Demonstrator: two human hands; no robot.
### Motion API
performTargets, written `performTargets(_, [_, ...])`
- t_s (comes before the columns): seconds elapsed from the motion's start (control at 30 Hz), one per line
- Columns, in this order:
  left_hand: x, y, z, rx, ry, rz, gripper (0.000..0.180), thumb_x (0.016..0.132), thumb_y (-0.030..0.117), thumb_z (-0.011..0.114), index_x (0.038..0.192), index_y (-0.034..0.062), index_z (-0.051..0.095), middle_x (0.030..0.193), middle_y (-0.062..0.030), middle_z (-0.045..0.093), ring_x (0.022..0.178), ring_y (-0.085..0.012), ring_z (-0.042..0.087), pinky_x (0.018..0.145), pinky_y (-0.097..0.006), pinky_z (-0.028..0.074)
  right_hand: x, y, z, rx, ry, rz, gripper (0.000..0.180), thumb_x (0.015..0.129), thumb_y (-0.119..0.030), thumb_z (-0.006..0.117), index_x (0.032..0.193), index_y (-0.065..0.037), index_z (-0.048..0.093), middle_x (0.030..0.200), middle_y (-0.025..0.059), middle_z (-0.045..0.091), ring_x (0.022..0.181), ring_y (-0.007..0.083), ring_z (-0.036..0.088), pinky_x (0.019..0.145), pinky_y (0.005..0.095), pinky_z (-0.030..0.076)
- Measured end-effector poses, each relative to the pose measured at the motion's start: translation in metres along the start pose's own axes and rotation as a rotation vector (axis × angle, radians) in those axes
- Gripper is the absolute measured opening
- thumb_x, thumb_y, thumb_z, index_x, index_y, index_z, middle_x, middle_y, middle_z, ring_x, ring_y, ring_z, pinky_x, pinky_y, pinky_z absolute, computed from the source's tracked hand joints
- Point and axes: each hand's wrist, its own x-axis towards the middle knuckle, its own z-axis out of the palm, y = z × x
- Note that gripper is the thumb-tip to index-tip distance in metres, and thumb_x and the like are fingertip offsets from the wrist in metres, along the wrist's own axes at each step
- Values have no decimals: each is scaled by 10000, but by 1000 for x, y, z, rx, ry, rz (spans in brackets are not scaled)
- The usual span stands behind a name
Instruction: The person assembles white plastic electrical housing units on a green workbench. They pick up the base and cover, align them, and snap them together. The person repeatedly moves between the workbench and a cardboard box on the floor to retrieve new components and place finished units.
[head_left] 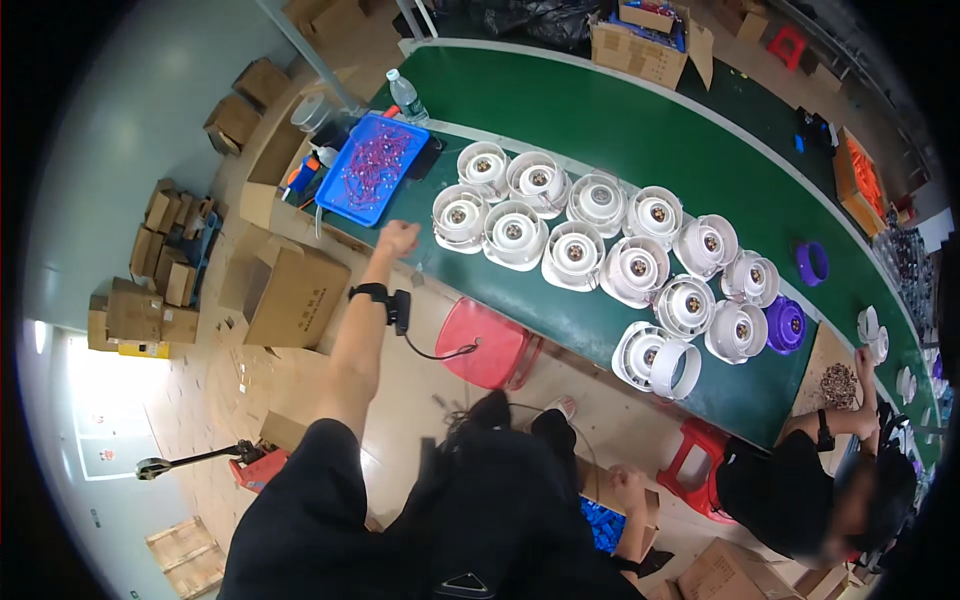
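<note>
My left hand (398,238), its fingers curled closed, is at the near edge of the green table, just below the blue tray (338,190) of thin pink-purple wires (376,165). Anything inside those fingers is hidden. Low on my right, my right hand (628,487) also looks closed, above a cardboard box of small blue parts (602,524); I cannot make out anything in it. To the right of my left hand, several round white housings (513,232) with ringed centres stand in rows, with one purple housing (786,325) at the far end.
A red stool (488,343) stands below the table edge. At the right, a co-worker (800,490) reaches over the table beside a board of small parts (838,385). A water bottle (406,96) stands behind the tray. Cardboard boxes (298,298) fill the left floor.
</note>
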Motion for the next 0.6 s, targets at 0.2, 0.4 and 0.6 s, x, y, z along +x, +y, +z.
performTargets(0.2, [2,47,18,340,57,-18,653,841,492,575,1282,12,543,1280,-229,588,1207,-337,571,1008,-443,455,-6,-39,13,267,43,87,178,894,-39,533,986,25,671,791,101,693,691,184,685,657,302,536])
performTargets(0.4, [44,22,18,284,-6,187,724,812,498,622,1327,8,483,1235,-255,612,1165,-359,597,983,-446,469,117,-179,-32,-21,-16,-87,199,934,-104,555,1041,16,673,805,136,709,778,193,693,711,316,529])
performTargets(0.6, [57,-5,13,-185,-449,630,852,754,334,822,1399,9,368,879,-111,658,816,-226,657,720,-377,535,196,-349,-25,322,61,-200,225,976,-130,536,1104,18,649,829,115,697,791,166,682,735,283,523])
